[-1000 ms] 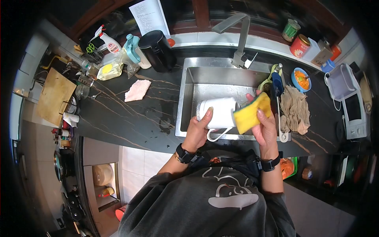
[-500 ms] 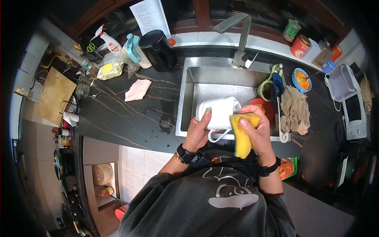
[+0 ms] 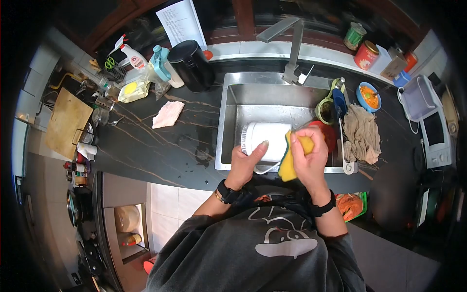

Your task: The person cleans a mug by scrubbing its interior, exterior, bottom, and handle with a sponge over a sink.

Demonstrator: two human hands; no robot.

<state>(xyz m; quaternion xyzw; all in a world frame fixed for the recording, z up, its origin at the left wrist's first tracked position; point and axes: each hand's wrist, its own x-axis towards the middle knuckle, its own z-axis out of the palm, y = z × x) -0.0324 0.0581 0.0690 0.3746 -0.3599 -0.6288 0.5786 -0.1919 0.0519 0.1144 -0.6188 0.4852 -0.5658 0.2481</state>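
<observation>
A white mug (image 3: 269,141) lies on its side over the front of the steel sink (image 3: 220,121), its handle toward me and its mouth to the right. My left hand (image 3: 246,163) is closed round its left part, thumb on top. In my right hand (image 3: 311,158) is a yellow sponge (image 3: 288,166) with a green side, bunched up and pressed against the mug's mouth. How far the sponge reaches inside is hidden. Behind my right hand, a red dish (image 3: 329,136) and a green-handled cup (image 3: 325,111) sit at the sink's right side.
The faucet (image 3: 294,48) rises behind the sink. Right of it lie a brown rag (image 3: 361,134) and a blue bowl (image 3: 368,97) of orange food. A pink cloth (image 3: 168,114), a black kettle (image 3: 190,65) and a cutting board (image 3: 68,121) are to the left.
My right hand has brought the sponge leftward to the mug's mouth and squeezed it together. The red dish has come into view behind that hand. My left hand still holds the mug.
</observation>
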